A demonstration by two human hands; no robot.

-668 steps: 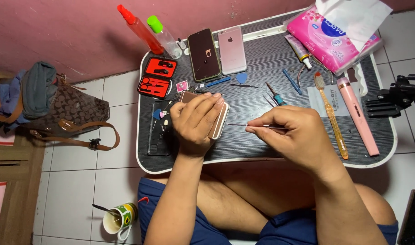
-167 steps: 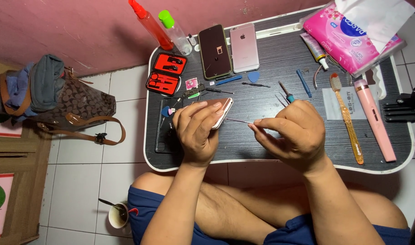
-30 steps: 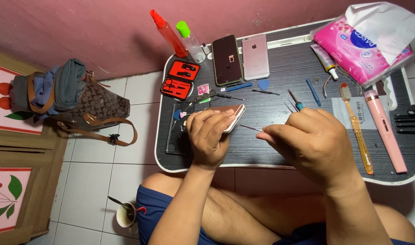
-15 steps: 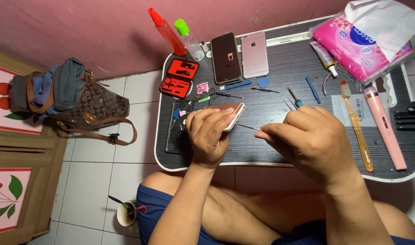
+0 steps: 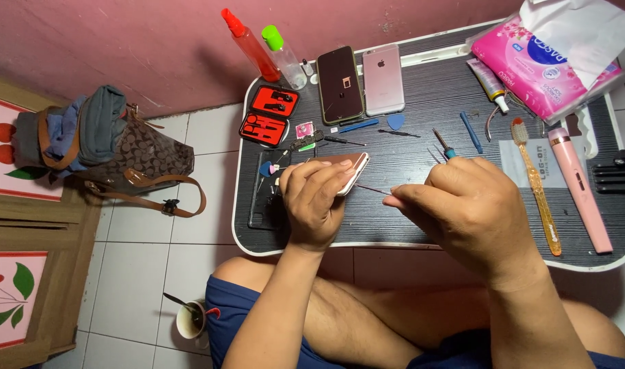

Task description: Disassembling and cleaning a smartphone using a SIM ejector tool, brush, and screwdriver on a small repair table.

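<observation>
I see left hand clamped on phone, right hand pinching thin probe at phone's edge; slippage risks scratching.

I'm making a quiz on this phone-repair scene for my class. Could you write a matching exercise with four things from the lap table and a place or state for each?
Things:
1. rose-gold phone body
2. thin metal pick
3. red zip case of small tools
4. orange toothbrush

Places or states:
A. lying open near the table's back left corner
B. pinched in the right hand
C. lying flat beside the pink wand-shaped device
D. tilted on edge in the left hand

Pairs: 1-D, 2-B, 3-A, 4-C
</observation>
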